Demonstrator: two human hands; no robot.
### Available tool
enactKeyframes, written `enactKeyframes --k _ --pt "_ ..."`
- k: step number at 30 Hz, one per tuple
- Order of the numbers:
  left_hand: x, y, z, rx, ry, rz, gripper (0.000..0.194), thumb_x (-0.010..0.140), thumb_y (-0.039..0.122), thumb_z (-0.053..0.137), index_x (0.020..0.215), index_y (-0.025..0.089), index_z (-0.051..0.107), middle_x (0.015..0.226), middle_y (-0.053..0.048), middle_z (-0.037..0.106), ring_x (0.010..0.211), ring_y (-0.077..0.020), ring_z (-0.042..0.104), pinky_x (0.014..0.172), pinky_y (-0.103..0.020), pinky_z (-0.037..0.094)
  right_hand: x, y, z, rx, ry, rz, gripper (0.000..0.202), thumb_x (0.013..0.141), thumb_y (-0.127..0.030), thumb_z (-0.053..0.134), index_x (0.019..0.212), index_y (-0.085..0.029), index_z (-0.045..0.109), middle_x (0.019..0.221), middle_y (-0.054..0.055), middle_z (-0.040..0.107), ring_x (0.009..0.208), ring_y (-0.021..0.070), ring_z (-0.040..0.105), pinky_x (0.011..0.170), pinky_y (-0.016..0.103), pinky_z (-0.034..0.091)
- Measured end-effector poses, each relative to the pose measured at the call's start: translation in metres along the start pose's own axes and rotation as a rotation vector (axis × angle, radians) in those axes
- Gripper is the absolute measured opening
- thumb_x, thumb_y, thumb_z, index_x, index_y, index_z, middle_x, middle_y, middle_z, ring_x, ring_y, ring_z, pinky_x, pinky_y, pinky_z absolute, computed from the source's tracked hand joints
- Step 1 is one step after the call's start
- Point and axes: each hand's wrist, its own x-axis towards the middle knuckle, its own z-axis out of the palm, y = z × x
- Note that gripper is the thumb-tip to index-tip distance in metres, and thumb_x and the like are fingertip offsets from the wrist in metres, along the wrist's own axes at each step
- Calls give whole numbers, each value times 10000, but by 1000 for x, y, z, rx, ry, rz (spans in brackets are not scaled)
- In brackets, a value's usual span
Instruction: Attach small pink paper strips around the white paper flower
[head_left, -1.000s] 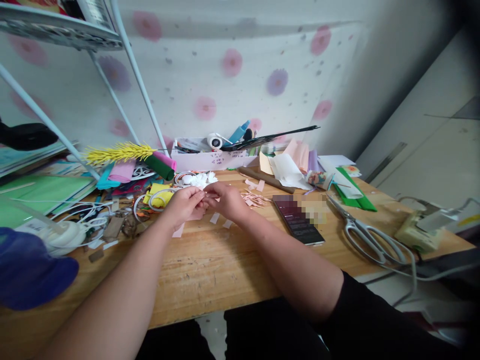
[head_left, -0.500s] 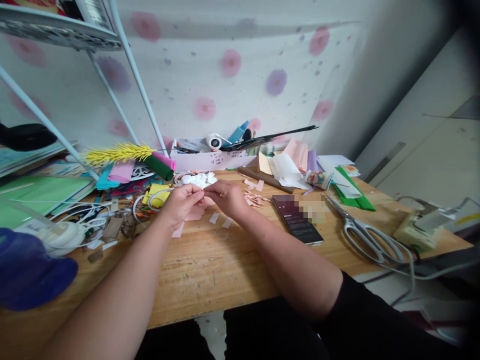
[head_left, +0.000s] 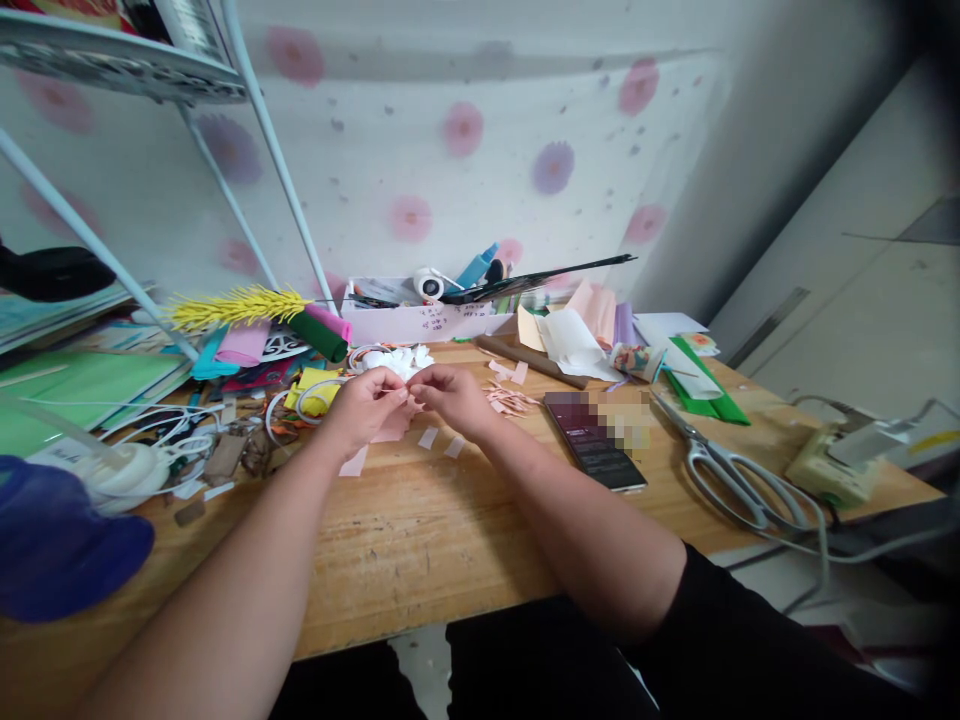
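Observation:
My left hand and my right hand meet over the desk, fingertips pinched close together. Between them is a thin pale pink paper strip, mostly covered by the fingers. Beneath and beside the hands lie a larger pink paper piece and small cut paper rectangles. A heap of thin twisted pink paper strips rests just right of my right hand. Behind the fingers is a bunch of white crumpled pieces.
To the right lie a phone, large scissors and a green paper pack. A white box of tools stands against the wall. Cables, a yellow fuzzy stem and a blue object crowd the left.
The fingers have shifted slightly against each other, and the left fingers are a little more raised and parted from the right. Everything else on the desk stays put.

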Motion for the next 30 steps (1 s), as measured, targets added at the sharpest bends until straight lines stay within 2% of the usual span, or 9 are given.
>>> enactKeyframes --k 3,7,14,17,22,26,30 --pt "0 -3 0 46 -21 11 142 699 298 509 708 158 533 662 10 552 607 -102 500 568 -227 378 1 0 2 48 35 49 149 731 -294 466 750 -166 540 686 -15 554 596 73 489 559 202 390" --pt "1 -5 0 143 2 31 162 697 311 504 693 153 539 651 8 552 589 -101 491 555 -229 372 0 -5 2 -56 83 18 124 742 -278 441 721 -168 495 654 -27 519 585 73 465 557 204 373" --pt "0 -4 -1 223 25 29 156 695 307 495 674 156 528 627 17 540 579 -98 474 539 -222 354 -2 -14 0 -178 83 -41 126 753 -272 436 728 -162 493 675 -17 515 612 83 448 565 207 350" --pt "-1 -1 -2 248 12 21 178 703 311 473 619 159 513 574 29 513 550 -94 452 525 -221 339 -3 -12 1 -160 37 -64 126 763 -265 422 750 -163 495 683 -15 523 619 83 462 573 208 358" --pt "-1 4 -2 164 18 17 211 716 305 445 573 160 498 533 34 482 532 -89 435 534 -224 338 -4 -11 2 -123 -7 -73 135 746 -270 454 796 -160 515 719 -4 556 633 84 493 581 209 380" --pt "-1 5 0 59 15 -3 214 726 317 460 590 155 493 538 31 464 533 -88 423 529 -221 332 -4 -12 4 -103 35 -55 154 683 -257 529 802 -160 532 756 3 585 671 93 528 594 203 396" --pt "-2 6 1 -49 5 -34 249 755 340 445 601 149 493 524 29 450 516 -85 417 523 -220 328 -6 -15 4 -125 98 -35 124 695 -265 509 753 -161 543 723 -4 588 626 82 520 573 194 392"
